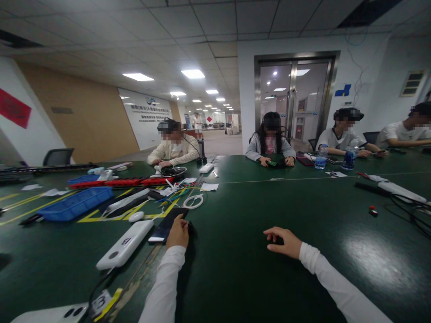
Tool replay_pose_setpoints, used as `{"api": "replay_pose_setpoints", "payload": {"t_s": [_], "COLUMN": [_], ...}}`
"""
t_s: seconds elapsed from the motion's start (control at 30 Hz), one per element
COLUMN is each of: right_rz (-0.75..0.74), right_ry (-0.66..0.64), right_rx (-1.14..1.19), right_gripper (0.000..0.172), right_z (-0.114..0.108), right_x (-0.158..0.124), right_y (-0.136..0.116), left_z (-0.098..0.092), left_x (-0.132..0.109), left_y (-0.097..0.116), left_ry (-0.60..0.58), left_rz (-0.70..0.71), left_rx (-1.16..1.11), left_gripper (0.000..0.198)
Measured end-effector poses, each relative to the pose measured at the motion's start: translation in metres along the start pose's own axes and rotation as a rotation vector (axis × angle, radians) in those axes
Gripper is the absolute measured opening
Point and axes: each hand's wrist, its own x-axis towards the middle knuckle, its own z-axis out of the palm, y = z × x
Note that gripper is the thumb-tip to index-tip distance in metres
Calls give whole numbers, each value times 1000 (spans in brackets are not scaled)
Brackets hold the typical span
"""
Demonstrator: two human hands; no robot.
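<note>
My left hand (178,234) is at the right edge of a flat, dark phone-like slab (164,228) on the green table. Its fingers are curled. A small dark patch shows just right of the knuckles; whether it is an object or shadow I cannot tell, and what the fingers hold is hidden. To the right, my right hand (283,241) hovers over or rests on the tabletop (232,251), thumb and fingers apart, holding nothing. Left of the slab lies a long white device (125,244) with a dark round spot, and a white mouse-like piece (136,217) is just beyond it.
Further left are a blue tray (76,204), a red strip (124,182) and a coiled white cable (193,202). Another white device (50,315) fills the near left corner. Bottles (321,158), a white power strip (402,192) and black cables are at right. Several people sit across the table.
</note>
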Motion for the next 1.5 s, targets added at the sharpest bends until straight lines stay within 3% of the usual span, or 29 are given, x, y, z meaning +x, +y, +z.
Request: {"api": "replay_pose_setpoints", "payload": {"t_s": [0.7,0.83,1.07,1.17,1.3,1.5], "right_rz": [-35,-35,-68,-86,-86,-101], "right_ry": [29,29,63,81,73,92], "right_rx": [-29,-42,-112,-141,-183,-194], "right_gripper": [37,38,50,57,57,54], "right_z": [2,3,5,6,5,5], "right_x": [1,1,4,6,8,8], "right_y": [4,5,4,4,3,2], "left_z": [-7,3,41,49,53,53], "left_x": [-3,-15,-69,-92,-106,-105], "left_y": [14,45,154,191,211,210], "left_ry": [-174,-257,-447,-520,-555,-539], "left_rz": [15,92,426,514,535,440], "left_rx": [50,-31,-244,-300,-334,-451], "left_gripper": [40,37,37,39,37,38]}}
